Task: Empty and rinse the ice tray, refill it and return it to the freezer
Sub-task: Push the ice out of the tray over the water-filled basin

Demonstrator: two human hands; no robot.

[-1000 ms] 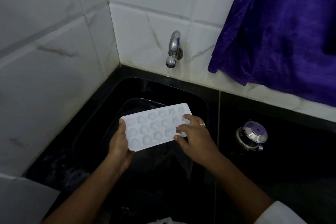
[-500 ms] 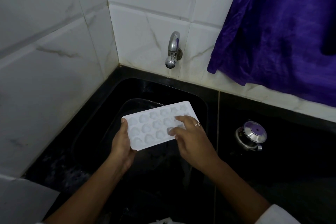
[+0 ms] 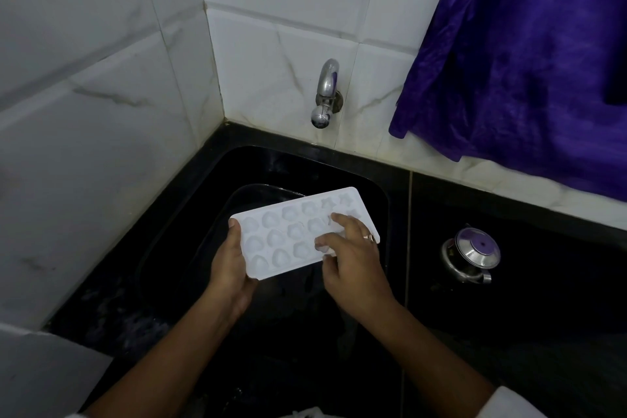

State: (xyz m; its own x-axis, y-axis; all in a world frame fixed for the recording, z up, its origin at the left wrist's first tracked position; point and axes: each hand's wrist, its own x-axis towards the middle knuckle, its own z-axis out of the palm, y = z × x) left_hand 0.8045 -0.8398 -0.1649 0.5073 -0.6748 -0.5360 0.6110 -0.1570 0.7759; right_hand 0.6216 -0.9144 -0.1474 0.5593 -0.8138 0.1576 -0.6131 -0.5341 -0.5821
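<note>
A white ice tray [image 3: 291, 231] with several shaped cells hangs level over the black sink [image 3: 380, 193]. My left hand [image 3: 232, 261] grips its near left end, thumb on the rim. My right hand [image 3: 353, 258] lies over the tray's right part, index finger and thumb on the cells, a ring on one finger. Whether the fingers pinch a cube I cannot tell. The steel tap [image 3: 325, 95] sticks out of the tiled wall above the sink, with no water running.
A dark rectangular dish [image 3: 251, 192] sits in the sink under the tray. A small steel pot with a purple-knobbed lid [image 3: 471, 256] stands on the black counter to the right. A purple cloth [image 3: 526, 54] hangs at the upper right. White tiled walls close the left and back.
My right hand has slid left from the tray's right edge onto the cells. The tray has tipped slightly, and my left hand keeps its grip.
</note>
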